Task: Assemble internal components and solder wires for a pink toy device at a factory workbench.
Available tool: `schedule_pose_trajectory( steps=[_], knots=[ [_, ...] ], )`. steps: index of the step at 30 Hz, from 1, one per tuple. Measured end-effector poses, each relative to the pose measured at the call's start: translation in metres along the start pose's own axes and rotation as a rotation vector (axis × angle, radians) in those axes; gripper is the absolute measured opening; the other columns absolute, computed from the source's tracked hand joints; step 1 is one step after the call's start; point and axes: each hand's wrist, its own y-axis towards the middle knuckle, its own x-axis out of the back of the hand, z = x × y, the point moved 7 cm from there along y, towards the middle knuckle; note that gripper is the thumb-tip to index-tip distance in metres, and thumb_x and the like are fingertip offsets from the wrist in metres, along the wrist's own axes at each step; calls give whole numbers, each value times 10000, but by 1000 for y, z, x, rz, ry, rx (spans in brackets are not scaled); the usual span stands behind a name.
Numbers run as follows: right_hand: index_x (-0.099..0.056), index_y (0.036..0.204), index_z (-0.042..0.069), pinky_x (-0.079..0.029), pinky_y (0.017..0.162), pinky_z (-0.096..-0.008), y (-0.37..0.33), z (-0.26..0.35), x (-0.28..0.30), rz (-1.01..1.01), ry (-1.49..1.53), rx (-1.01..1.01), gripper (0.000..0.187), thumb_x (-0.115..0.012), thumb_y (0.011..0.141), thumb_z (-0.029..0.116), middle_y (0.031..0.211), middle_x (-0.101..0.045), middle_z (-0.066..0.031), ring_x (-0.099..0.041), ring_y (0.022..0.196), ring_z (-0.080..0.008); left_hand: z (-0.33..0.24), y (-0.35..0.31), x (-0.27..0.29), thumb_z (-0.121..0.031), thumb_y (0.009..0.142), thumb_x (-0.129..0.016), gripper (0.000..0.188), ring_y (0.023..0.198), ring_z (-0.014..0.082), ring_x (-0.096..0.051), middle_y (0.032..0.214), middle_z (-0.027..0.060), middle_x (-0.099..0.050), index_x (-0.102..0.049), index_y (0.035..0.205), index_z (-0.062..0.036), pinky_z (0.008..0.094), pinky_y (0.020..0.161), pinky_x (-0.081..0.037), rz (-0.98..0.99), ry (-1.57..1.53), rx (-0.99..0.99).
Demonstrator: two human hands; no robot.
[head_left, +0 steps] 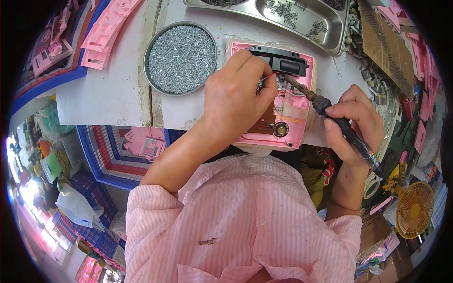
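Note:
A pink plastic housing [306, 113] lies open on the white table in front of me. Inside it are a black plastic mechanism [289, 65], a small round speaker [281, 129], a brown board [262, 123] and thin wires. My right hand [358, 120] grips a soldering iron [340, 120] by its dark handle; the tip points into the housing, just below the black mechanism. My left hand [240, 92] is closed over the housing's left side, its fingertips pinched near a red wire [270, 75]. What exactly sits between those fingertips is hidden.
Left of the housing stands a round metal dish [181, 59] full of small screws. A steel tray [325, 26] with springs is at the far edge. Small metal parts [373, 78] and cardboard [389, 45] lie right. Blue crates [94, 160] and a yellow fan [415, 210] flank me.

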Motion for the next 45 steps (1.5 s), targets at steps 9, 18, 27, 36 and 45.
schedule_pose_trajectory(
  steps=[9, 18, 27, 36, 45],
  knots=[
    [-689, 916, -7, -377, 522, -270, -1, -2, 1, -21, 43, -43, 202, -772, 737, 37, 720, -611, -78, -525, 596, -157, -3, -1, -1, -10, 766, -767, 132, 588, 207, -576, 756, 76, -580, -648, 816, -37, 326, 530, -471, -12, 55, -19],
    [-695, 921, -16, -387, 529, -267, -8, -1, 5, -28, 45, -37, 203, -779, 747, 47, 715, -611, -81, -529, 594, -155, 0, -2, -4, -87, 784, -732, 126, 647, 281, -630, 813, 73, -583, -611, 814, -77, 392, 530, -525, 15, 92, -4],
    [-689, 921, -25, -364, 526, -271, -12, 5, 13, -45, 51, 3, 222, -783, 727, 31, 730, -633, -94, -524, 607, -168, -2, -1, -2, -17, 766, -755, 116, 584, 194, -546, 722, 65, -546, -645, 796, -39, 324, 527, -448, -24, 54, -4],
    [-668, 947, -56, -335, 583, -285, -44, 8, 48, -199, 56, -16, 233, -754, 749, 30, 745, -593, -91, -480, 656, -165, -1, -2, -2, -73, 768, -749, 133, 643, 269, -621, 800, 76, -599, -628, 821, -78, 382, 537, -513, 12, 96, -7],
    [-650, 976, -63, -322, 622, -285, -95, 8, 88, -357, 1, -93, 216, -719, 797, 37, 745, -550, -105, -472, 700, -171, -37, -9, 19, -40, 794, -771, 171, 638, 184, -579, 763, 55, -599, -693, 946, -39, 305, 561, -474, 64, -37, -181]
  ],
)
